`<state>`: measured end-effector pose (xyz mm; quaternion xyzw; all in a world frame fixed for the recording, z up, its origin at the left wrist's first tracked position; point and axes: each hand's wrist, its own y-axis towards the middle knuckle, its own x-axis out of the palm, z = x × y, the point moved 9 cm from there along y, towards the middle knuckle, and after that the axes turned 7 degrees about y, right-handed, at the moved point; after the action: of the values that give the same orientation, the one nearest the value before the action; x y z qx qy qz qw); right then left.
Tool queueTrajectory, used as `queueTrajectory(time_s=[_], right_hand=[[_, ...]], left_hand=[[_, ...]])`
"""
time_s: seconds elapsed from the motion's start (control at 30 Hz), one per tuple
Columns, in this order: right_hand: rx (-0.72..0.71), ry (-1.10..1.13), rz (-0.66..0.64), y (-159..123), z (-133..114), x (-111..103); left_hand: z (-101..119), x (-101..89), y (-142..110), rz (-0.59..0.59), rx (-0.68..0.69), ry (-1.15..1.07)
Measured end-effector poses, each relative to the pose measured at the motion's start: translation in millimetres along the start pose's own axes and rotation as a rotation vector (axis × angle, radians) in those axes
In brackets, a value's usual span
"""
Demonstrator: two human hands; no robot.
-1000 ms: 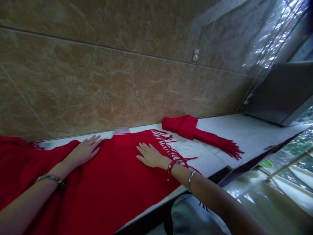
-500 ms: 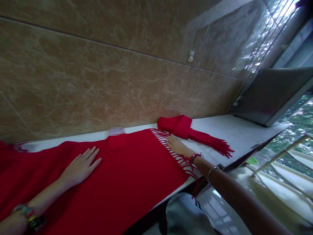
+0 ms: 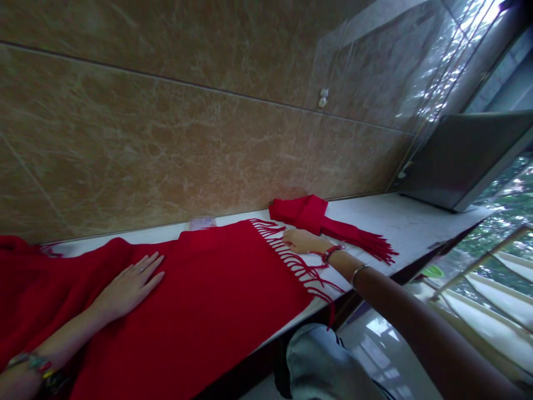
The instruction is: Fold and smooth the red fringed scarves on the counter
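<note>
A wide red scarf (image 3: pixel 216 300) with a tasselled end lies spread over a white ledge (image 3: pixel 362 214). My left hand (image 3: pixel 131 286) rests flat on the cloth, fingers stretched out and slightly apart, beside some soft folds at the left. At the scarf's right end, my right hand (image 3: pixel 306 243) has its fingers curled closed at the upper strands of the fringe (image 3: pixel 291 261); its fingertips are partly hidden. Just behind that hand, a second red scarf (image 3: pixel 300 210) lies folded and crossed over against the wall, its own fringe pointing right.
A brown marbled tile wall (image 3: pixel 187 139) runs along the back of the ledge. A small pale packet or card (image 3: pixel 202 223) lies at the scarf's back edge. A dark grey box-like panel (image 3: pixel 462 155) stands at the ledge's right end, near metal railings (image 3: pixel 478 255).
My right hand has moved right from the cloth to the fringe, and its fingers have curled closed. My left hand has slid down and left on the scarf, staying flat.
</note>
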<state>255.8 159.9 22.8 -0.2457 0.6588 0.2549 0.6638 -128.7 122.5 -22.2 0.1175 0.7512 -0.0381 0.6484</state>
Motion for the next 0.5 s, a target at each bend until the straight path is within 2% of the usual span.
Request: queueTrajectory(time_s=[0.07, 0.13, 0.2, 0.27, 0.37, 0.43, 0.5], right_hand=[[0.061, -0.042, -0.036, -14, 25, -4], [0.088, -0.060, -0.019, -20, 34, -12], [0.061, -0.030, 0.048, -11, 21, -21], [-0.005, 0.032, 0.124, 7, -5, -26], [-0.030, 0.073, 0.103, 38, -34, -17], [0.017, 0.062, 0.068, 47, -31, -8], [0.075, 0.043, 0.066, 43, -12, -5]], left_hand=[[0, -0.1, 0, 0.001, -0.008, -0.005], [0, -0.6, -1, 0.005, -0.012, -0.016], [0, -1.4, -1, 0.018, -0.018, -0.031], [-1, -1.6, -1, 0.031, -0.020, -0.042], [-2, -2.2, 0, 0.062, -0.017, -0.054], [-3, -2.6, 0, 0.077, -0.014, -0.058], [-3, -2.2, 0, 0.072, -0.010, -0.051]])
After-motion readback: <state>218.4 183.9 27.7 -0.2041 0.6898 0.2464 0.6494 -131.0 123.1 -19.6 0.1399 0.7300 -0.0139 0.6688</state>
